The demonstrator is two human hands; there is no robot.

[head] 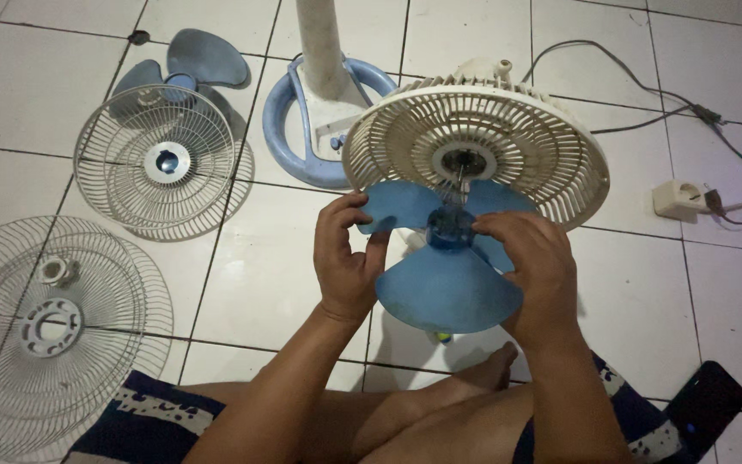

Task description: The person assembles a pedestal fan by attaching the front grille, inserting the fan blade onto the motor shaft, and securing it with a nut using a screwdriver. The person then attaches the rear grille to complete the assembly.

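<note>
Both hands hold a blue three-bladed plastic fan propeller (448,271) at the rear guard's shaft.
Left hand (345,258) grips the 10 o'clock blade edge; right hand (534,262) closed over the hub and 3 o'clock blade. Propeller looks light, thin, slightly flexible, likely crackable at the tips; the hub is the safest hold. Cream ribbed plastic rear fan guard (508,142) sits directly behind; wire grilles (161,163) at 9 o'clock, blue-and-white stand base (302,129) at 12, socket (678,198) at 3.

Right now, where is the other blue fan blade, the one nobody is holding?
In the head view it lies at upper left on the tiled floor, the spare blue blade just behind a wire fan guard, left of the fan's blue base.
</note>
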